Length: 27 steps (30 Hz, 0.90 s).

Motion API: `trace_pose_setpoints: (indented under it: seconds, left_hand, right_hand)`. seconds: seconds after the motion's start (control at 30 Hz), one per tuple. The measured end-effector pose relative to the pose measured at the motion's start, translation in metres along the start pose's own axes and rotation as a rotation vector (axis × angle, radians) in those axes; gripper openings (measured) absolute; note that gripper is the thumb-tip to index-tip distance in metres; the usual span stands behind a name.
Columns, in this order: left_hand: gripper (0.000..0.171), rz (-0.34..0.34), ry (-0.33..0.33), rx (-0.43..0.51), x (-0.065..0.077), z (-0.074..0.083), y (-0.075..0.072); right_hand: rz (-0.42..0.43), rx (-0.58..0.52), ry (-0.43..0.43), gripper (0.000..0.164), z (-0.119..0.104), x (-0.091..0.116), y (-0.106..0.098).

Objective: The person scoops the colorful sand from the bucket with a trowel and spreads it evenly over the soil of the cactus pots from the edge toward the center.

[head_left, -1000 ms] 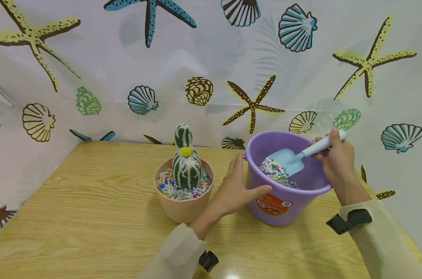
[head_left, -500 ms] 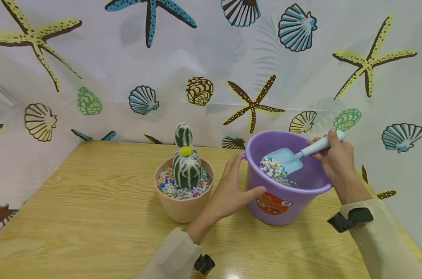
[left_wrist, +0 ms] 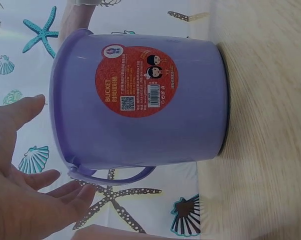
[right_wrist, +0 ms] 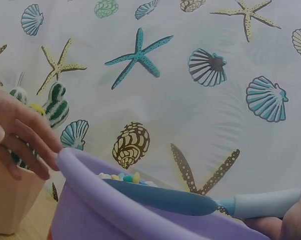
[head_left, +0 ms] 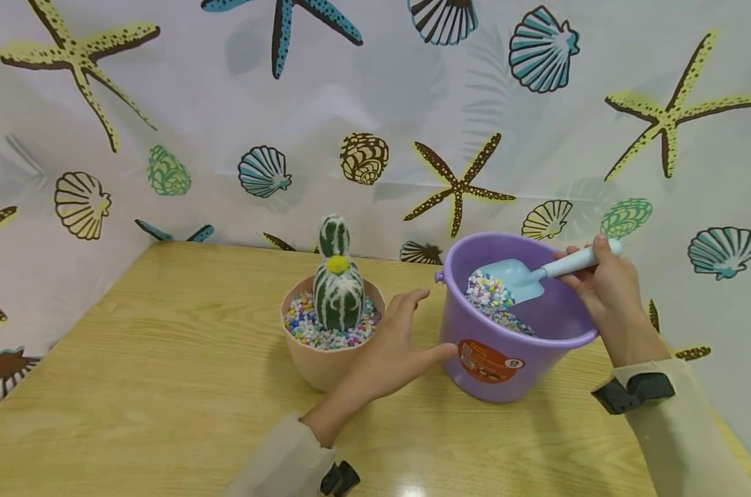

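Note:
My right hand [head_left: 611, 293] grips the white handle of a light blue scoop [head_left: 515, 276], whose blade sits inside a purple bucket [head_left: 512, 352]. Small multicoloured pebbles [head_left: 489, 288] lie on the blade, and more lie in the bucket under it. In the right wrist view the scoop [right_wrist: 160, 196] crosses the bucket's mouth edge-on, pebbles showing above it. My left hand [head_left: 382, 352] is off the bucket's left side, fingers spread and thumb pointing towards the label. Partly behind that hand stands a peach pot [head_left: 316, 362] of pebbles with a knitted-looking cactus [head_left: 338, 297] bearing a yellow flower.
A wooden table [head_left: 164, 386] carries the pot and the bucket. Behind it hangs a white cloth [head_left: 375, 83] printed with starfish and shells. In the left wrist view the bucket's purple handle [left_wrist: 125, 177] hangs down at its side.
My left hand has drawn away from the bucket's rim, leftwards towards the pot. My right hand keeps the scoop in the bucket in nearly the same place. The head view has shifted slightly.

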<state>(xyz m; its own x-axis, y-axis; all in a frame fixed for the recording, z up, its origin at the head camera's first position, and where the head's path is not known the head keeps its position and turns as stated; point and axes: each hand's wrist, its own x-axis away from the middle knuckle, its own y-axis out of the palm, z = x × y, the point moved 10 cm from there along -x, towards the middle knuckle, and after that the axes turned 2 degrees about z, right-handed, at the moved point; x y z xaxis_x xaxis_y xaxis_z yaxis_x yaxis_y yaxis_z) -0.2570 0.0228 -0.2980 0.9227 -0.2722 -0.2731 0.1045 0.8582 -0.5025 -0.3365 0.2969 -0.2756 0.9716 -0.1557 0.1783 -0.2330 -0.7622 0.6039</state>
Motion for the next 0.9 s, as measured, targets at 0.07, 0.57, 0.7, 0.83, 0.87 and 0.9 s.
trace_pose_setpoints:
  seconds: [0.07, 0.57, 0.7, 0.83, 0.87, 0.9]
  left_hand:
    - [0.076, 0.013, 0.020, 0.007, 0.003, 0.002, -0.004]
    - [0.037, 0.132, 0.042, -0.026, 0.032, 0.000, -0.031]
    - [0.035, 0.132, 0.038, -0.016, 0.041, -0.002, -0.036]
    - [0.035, 0.145, 0.056, -0.036, 0.050, 0.000, -0.045]
    - [0.036, 0.149, 0.053, -0.038, 0.052, -0.001, -0.048]
    - [0.036, 0.156, 0.051, -0.047, 0.054, -0.002, -0.051]
  right_hand:
    - [0.008, -0.030, 0.024, 0.037, 0.002, -0.001, 0.000]
    - [0.056, -0.129, 0.027, 0.047, 0.008, 0.003, 0.020]
    - [0.073, -0.154, 0.054, 0.049, 0.011, 0.002, 0.023]
    - [0.088, -0.185, 0.061, 0.048, 0.013, 0.000, 0.024]
    - [0.090, -0.191, 0.062, 0.048, 0.013, 0.000, 0.025]
    - [0.089, -0.193, 0.064, 0.048, 0.014, 0.000, 0.026]
